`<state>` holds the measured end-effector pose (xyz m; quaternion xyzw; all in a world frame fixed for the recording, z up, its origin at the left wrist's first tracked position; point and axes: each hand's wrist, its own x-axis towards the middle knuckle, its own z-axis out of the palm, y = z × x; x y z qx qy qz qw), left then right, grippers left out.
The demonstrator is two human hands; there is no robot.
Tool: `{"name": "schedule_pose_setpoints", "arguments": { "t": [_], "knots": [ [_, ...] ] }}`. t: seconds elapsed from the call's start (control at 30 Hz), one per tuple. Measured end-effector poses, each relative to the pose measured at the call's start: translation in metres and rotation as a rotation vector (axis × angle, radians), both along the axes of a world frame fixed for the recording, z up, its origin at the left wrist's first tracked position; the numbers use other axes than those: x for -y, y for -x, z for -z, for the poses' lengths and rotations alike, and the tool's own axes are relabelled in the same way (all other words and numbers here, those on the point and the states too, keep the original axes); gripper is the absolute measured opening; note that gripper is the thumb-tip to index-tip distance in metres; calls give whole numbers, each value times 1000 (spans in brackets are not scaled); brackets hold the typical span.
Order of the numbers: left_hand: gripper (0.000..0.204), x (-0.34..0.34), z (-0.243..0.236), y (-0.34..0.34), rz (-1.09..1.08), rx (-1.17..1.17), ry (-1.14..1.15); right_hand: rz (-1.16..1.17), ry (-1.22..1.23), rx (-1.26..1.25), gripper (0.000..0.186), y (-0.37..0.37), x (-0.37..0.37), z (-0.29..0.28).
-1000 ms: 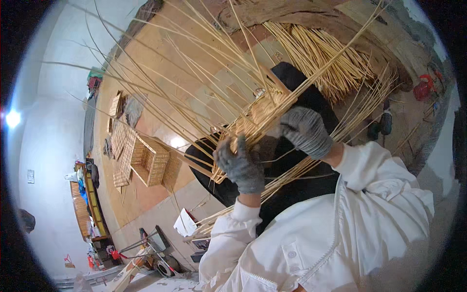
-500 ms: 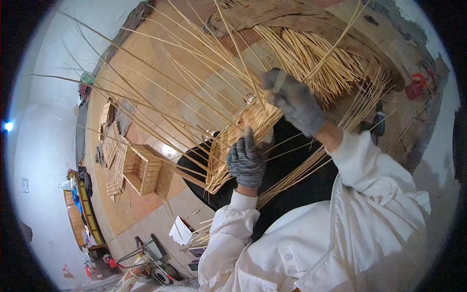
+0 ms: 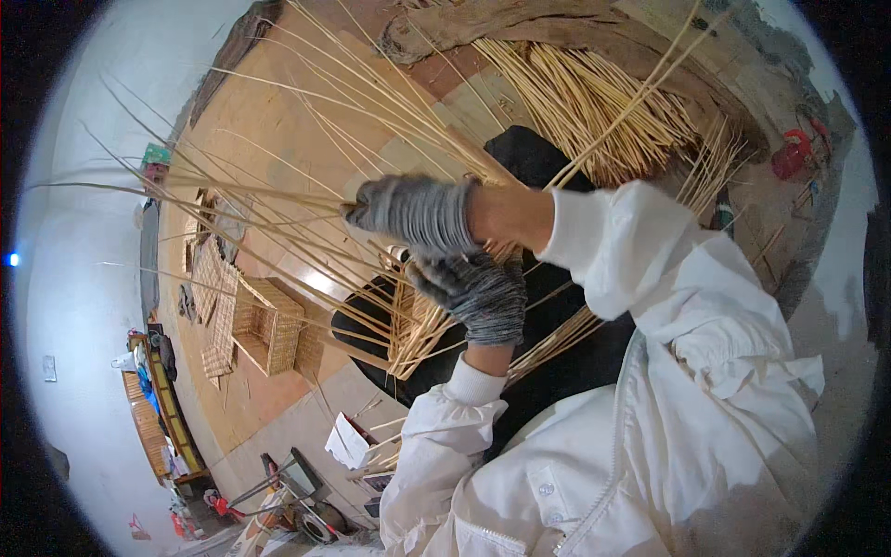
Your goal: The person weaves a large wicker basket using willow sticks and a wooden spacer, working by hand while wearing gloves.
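Note:
A partly woven wicker basket (image 3: 406,320) lies over my black-covered lap, with long pale rods (image 3: 278,239) fanning out from it to the upper left. My left hand (image 3: 478,295), in a grey striped knit glove, is closed on the basket's near side. My right hand (image 3: 413,215), gloved in grey, crosses just above the left one, its fingers curled round a wicker rod at their far-left end. That hand is slightly blurred, and together with its forearm it hides much of the weave.
A large bundle of rods (image 3: 603,111) lies at the upper right beside brown sacking (image 3: 520,23). Finished wicker boxes (image 3: 269,325) stand on the floor to the left. Looser rods (image 3: 557,343) run beside my lap. A wheeled metal tool (image 3: 316,515) sits at the lower left.
My right hand has swept left and slightly down from the basket's right end to above my left hand. The left hand has shifted slightly right, and some upright rods have swung over.

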<state>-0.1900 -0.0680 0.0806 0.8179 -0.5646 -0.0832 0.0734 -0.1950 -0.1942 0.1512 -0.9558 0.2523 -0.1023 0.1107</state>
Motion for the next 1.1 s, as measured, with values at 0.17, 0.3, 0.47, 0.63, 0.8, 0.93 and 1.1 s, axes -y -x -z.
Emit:
{"name": "schedule_pose_setpoints", "arguments": {
  "t": [0.17,0.3,0.47,0.63,0.8,0.93,1.1],
  "knots": [
    [66,9,31,-5,444,137,443,-150,251,402,82,17,38,23],
    [65,10,29,-13,446,21,343,15,387,203,63,61,9,11],
    [46,12,28,-17,467,171,387,760,-339,74,45,142,-53,-23],
    [40,16,40,-15,452,141,468,307,407,120,32,120,-48,72],
    [55,14,29,-19,419,34,528,172,436,-100,22,123,-44,61],
    [94,39,-16,-34,723,480,856,193,449,30,20,116,-44,76],
    [97,49,-16,-47,724,381,350,191,652,146,10,120,-38,94]
  ]
}}
